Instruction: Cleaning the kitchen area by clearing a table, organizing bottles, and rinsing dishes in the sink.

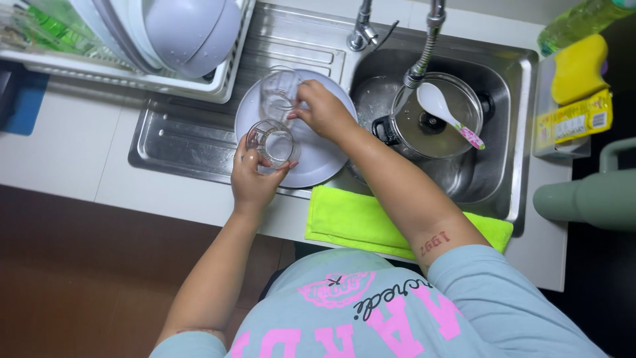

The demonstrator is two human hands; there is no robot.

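My left hand grips a clear drinking glass over the near part of a white plate on the steel drainboard. My right hand reaches across the plate and holds a second clear glass by its rim at the plate's far edge. Both glasses are tilted, and they stand a little apart from each other.
The steel sink to the right holds a pot with a glass lid and a white spoon under the faucet. A dish rack with white bowls stands far left. A green cloth drapes the counter edge; a yellow sponge lies right.
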